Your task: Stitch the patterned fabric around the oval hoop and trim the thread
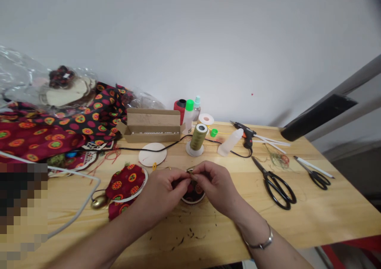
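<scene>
Head camera view: two bare hands work close together above a pale wooden worktop (pixel 330 217). Between and partly beneath them is a small round of dark patterned fabric (pixel 193 194) with a light rim. On the left hand (pixel 163 189) and the right hand (pixel 216 185), thumb and forefinger are pinched together at the far edge of this round, the fingertips of both hands nearly meeting; whatever they grip is too small to make out. A silver band (pixel 266 243) circles the right wrist.

Left of the hands lies a larger red floral round (pixel 127 181), with a brass-coloured bell (pixel 99 202) just beside it. Beyond the hands are a white disc (pixel 152 154), an open cardboard box (pixel 153 134), an upright spool of olive thread (pixel 199 138) and a leaning whitish bottle (pixel 230 142). To the right are a black glue gun (pixel 249 140), large black-handled scissors (pixel 278 185) and, farther right, smaller scissors (pixel 318 178). Patterned cloth (pixel 98 114) is heaped at the far left. Dark specks dot the wood nearest the wearer.
</scene>
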A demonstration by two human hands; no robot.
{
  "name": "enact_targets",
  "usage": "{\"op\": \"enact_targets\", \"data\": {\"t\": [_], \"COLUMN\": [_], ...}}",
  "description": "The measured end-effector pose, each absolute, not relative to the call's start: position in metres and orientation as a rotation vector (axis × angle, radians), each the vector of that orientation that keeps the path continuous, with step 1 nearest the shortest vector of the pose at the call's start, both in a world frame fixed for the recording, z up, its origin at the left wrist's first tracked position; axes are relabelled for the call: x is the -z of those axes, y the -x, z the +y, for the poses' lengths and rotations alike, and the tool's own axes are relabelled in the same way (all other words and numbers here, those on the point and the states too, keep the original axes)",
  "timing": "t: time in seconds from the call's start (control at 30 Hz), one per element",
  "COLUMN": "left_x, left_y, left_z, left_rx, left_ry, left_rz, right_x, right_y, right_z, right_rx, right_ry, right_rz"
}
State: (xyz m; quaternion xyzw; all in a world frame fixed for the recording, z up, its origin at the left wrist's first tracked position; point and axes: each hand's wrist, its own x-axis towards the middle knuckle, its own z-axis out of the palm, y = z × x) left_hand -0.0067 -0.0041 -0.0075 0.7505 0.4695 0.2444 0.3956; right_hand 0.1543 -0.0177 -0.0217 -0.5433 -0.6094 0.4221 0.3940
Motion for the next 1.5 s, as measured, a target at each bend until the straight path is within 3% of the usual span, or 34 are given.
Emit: {"op": "enact_targets", "data": {"t": [0.47,0.87,1.5], "left_x": [0.0102,0.0022,0.0064], "left_y": [0.011,0.0058,0.0072], "left_z": [-0.002,-0.0018,-0.0001], "left_rx": [-0.624,-0.651,-0.648], "left_ry": [-2.041,-1.5,-1.246], "left_rz": [1.109,1.138,1.028], "right_x": [0.019,0.015,0.0115], "right_y": [-0.1548,-0.1549,-0.1546], "right_z": [-0.0185,-0.0173,-0.0169], "right_rx": [-1.095,-1.176,-1.258], "right_ry": [1.368,1.345,1.318], "right_rz": [-1.533,-1.458,-1.358]}}
